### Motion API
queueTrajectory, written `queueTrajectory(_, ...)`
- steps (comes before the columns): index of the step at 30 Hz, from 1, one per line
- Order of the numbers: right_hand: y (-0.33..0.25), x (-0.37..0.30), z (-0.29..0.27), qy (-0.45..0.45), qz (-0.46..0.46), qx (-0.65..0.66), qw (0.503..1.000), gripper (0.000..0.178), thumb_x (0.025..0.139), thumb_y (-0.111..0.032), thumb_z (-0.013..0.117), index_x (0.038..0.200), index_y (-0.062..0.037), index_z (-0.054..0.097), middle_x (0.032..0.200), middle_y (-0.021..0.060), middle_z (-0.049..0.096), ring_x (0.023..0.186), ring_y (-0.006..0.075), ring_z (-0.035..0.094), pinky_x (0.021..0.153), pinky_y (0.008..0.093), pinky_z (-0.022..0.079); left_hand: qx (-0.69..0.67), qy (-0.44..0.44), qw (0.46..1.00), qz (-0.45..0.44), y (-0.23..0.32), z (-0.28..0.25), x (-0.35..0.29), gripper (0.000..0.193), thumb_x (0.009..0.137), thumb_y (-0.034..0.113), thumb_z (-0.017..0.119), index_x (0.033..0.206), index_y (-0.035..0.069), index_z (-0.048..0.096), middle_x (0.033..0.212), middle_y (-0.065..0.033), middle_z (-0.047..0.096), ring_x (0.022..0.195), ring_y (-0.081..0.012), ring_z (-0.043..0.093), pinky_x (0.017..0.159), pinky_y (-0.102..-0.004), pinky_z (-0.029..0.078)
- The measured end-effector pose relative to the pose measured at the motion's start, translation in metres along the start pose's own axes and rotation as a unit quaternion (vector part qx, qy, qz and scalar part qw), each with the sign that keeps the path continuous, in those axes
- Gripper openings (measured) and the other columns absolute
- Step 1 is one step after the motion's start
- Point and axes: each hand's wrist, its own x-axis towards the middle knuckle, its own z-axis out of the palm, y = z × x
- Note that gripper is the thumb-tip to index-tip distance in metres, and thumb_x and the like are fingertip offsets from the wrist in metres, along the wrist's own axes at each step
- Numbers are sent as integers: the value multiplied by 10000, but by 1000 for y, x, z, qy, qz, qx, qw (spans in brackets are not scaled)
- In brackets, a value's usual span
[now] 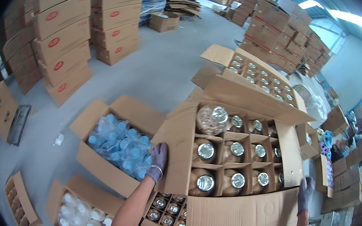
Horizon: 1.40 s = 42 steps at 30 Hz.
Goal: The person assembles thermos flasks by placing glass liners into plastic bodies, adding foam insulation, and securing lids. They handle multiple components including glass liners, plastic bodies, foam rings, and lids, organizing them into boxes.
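Observation:
In front of me stands a large open carton (239, 144) with cardboard dividers. Its cells hold glass jars (237, 149) with silvery lids. One jar (213, 119) sits higher than the others, at the far left cell, with a clear wrapped bundle beside its lid. My left hand (159, 157), in a grey-purple glove, grips the outer edge of the carton's left flap (180, 147). My right hand (307, 193), gloved alike, touches the right corner of the near flap (243, 214) with its fingers extended and slightly apart.
To the left are a carton of blue-capped bottles (121, 143) and a carton of white bottles (83, 215). Below my left forearm sits a smaller divided jar carton (168, 211). Another jar carton (262, 78) stands behind. Stacked cartons (64, 41) rise at the far left.

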Motion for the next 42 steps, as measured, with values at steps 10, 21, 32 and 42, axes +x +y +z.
queueTrajectory(10,54,89,72,-182,235,-150,943,897,825,-750,491,1145,82,593,1100,347,639,1079,454,624,928,480,479,-471,-265,798,-266,-51,116,19,922,904,782,336,1350,2,545,1214,-121,634,1078,-225,609,954,-339,489)
queueTrajectory(21,26,9,10,-224,241,-129,936,772,890,-667,485,1073,72,615,995,294,668,935,422,652,830,483,481,-428,-251,823,-276,-58,50,-12,891,916,752,343,1358,2,530,1230,-123,621,1094,-227,599,963,-340,482)
queueTrajectory(32,-91,25,-16,-215,-379,-222,873,190,814,-334,656,907,-169,644,886,17,657,1051,242,600,1152,610,228,-402,-271,828,-282,-58,46,-14,860,928,722,349,1366,1,516,1246,-126,609,1110,-228,589,973,-342,475)
queueTrajectory(42,-7,78,-39,-125,111,-429,888,834,771,-607,668,1354,-41,480,1378,229,427,1375,487,270,1100,716,169,-391,-277,830,-284,-56,44,-20,832,939,694,356,1374,1,503,1261,-128,597,1124,-229,580,982,-343,468)
